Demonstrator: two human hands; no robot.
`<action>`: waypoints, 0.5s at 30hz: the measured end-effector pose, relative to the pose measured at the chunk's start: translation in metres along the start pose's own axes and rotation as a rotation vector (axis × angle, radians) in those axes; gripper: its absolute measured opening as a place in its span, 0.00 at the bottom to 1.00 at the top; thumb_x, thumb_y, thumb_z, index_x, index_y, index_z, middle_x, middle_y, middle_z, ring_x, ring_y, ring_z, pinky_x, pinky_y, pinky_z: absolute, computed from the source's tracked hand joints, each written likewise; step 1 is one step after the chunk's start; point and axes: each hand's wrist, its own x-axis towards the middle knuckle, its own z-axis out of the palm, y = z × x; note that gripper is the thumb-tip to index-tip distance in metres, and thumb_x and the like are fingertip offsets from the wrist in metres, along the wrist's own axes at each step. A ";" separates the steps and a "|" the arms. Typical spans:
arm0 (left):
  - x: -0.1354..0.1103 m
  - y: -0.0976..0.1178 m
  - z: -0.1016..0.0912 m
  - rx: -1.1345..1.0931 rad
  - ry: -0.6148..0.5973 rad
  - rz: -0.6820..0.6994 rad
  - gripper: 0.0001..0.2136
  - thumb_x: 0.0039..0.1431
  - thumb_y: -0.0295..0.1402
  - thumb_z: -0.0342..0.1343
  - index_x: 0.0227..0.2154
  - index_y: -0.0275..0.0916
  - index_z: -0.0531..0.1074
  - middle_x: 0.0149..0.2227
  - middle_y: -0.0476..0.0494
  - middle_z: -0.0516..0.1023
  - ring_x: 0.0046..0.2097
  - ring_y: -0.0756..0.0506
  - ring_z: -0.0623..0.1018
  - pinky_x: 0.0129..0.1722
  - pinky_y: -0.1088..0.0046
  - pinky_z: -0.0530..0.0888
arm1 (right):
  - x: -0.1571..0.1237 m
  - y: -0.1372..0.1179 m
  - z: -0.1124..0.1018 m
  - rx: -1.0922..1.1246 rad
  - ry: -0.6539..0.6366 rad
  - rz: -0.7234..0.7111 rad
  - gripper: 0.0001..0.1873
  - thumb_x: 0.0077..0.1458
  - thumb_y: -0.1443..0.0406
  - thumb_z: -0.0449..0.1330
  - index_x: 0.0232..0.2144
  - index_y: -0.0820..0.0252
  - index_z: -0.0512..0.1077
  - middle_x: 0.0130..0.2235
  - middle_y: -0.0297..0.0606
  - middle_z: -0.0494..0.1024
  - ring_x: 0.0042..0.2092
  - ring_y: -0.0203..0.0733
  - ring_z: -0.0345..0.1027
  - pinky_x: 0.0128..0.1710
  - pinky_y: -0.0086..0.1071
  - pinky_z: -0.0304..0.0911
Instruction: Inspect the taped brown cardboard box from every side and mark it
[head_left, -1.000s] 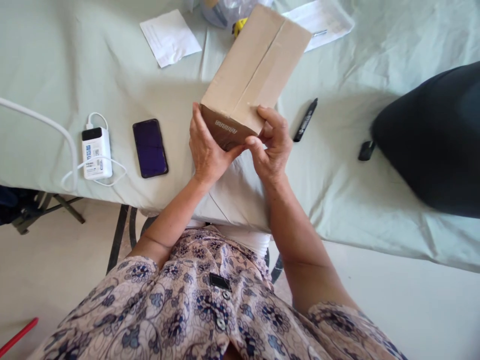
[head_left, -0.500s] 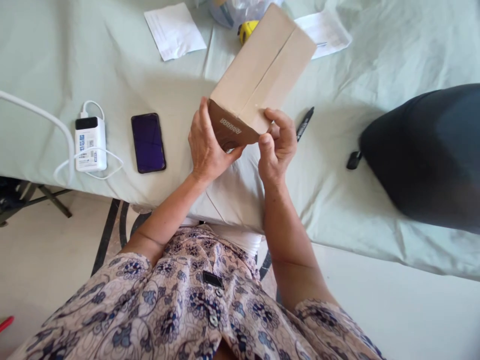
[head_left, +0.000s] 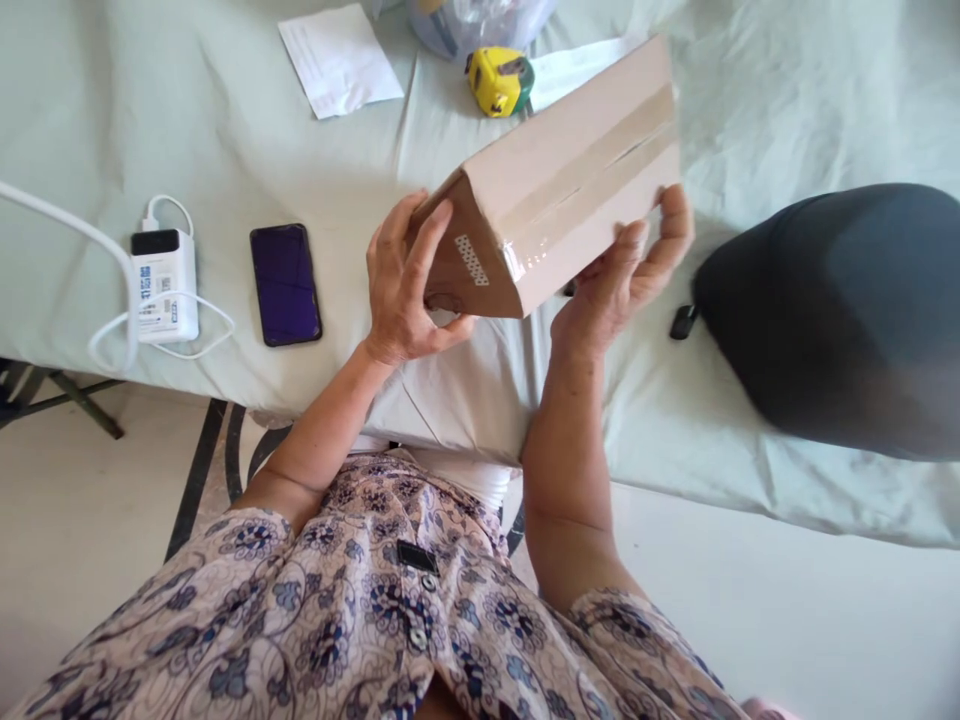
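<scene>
A taped brown cardboard box (head_left: 570,190) is lifted off the table and tilted, with its long side running to the upper right. My left hand (head_left: 401,290) grips its near end, where a small white label shows. My right hand (head_left: 626,275) supports the box from below along its right side, the fingers curled round the edge. Clear tape runs along the top seam.
The table wears a pale green cloth (head_left: 225,160). On it lie a dark phone (head_left: 285,283), a white power bank (head_left: 163,285) with a cable, a sheet of paper (head_left: 339,58), a yellow tape measure (head_left: 499,80) and a dark bag (head_left: 832,310) at the right.
The box has been raised and swung clockwise, so its far end now points right. My right hand slid from the near corner to under the box's right side.
</scene>
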 end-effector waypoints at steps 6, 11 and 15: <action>0.001 0.002 -0.012 -0.098 0.015 -0.026 0.47 0.39 0.69 0.63 0.60 0.50 0.67 0.71 0.40 0.61 0.77 0.29 0.46 0.77 0.47 0.52 | 0.011 0.002 -0.005 0.087 0.415 0.077 0.25 0.66 0.39 0.45 0.48 0.48 0.65 0.27 0.33 0.67 0.23 0.38 0.53 0.25 0.38 0.59; -0.001 0.003 -0.014 -0.127 0.083 0.054 0.47 0.45 0.70 0.59 0.64 0.50 0.62 0.70 0.44 0.63 0.76 0.32 0.52 0.78 0.51 0.50 | 0.011 -0.002 -0.014 0.058 0.399 0.136 0.24 0.66 0.40 0.49 0.31 0.49 0.60 0.27 0.34 0.66 0.26 0.37 0.56 0.24 0.36 0.61; 0.001 -0.001 -0.009 -0.169 0.163 -0.045 0.46 0.50 0.72 0.51 0.65 0.51 0.59 0.70 0.47 0.63 0.73 0.36 0.60 0.75 0.57 0.61 | 0.006 0.001 -0.010 0.038 0.384 0.086 0.24 0.66 0.40 0.49 0.30 0.49 0.62 0.29 0.34 0.68 0.31 0.38 0.66 0.29 0.35 0.70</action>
